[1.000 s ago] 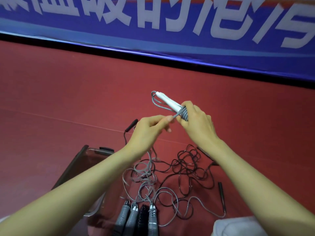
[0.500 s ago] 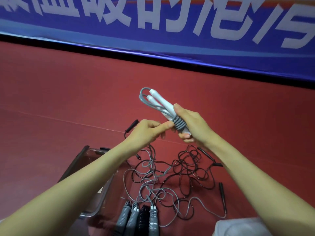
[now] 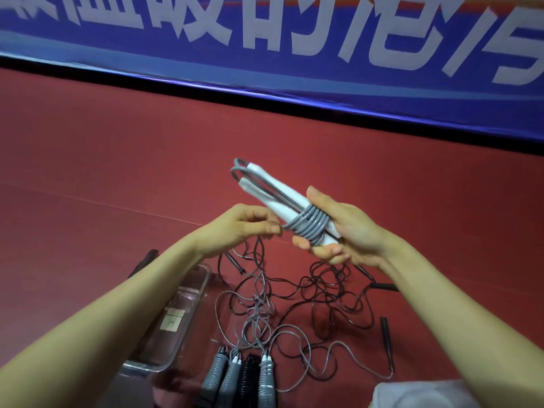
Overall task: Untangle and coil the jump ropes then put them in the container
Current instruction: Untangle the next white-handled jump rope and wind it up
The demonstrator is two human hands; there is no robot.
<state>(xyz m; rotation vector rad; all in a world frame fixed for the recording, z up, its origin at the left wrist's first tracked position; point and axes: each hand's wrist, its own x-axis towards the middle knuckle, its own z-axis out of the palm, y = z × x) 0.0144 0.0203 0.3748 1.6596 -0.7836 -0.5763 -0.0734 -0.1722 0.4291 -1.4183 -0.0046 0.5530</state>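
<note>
My right hand [image 3: 341,231] grips a grey jump rope bundle [image 3: 282,201]: two white handles side by side with grey cord wound round them in several turns. My left hand [image 3: 250,228] pinches the free end of that cord just left of the windings. Both hands are raised above the floor. Below them lies a tangle of black and grey ropes [image 3: 294,307] on the red floor. A clear plastic container [image 3: 176,325] sits at lower left, partly behind my left forearm.
Several coiled rope bundles [image 3: 244,375], grey and black, lie side by side at the bottom beside the container. Loose black handles [image 3: 386,334] lie at the right of the tangle. A blue banner [image 3: 265,54] runs along the back. A pale cloth [image 3: 424,393] shows at bottom right.
My right hand has turned palm up, showing more windings round the handles. My left hand moved down and left, still pinching the cord end. The view has shifted slightly.
</note>
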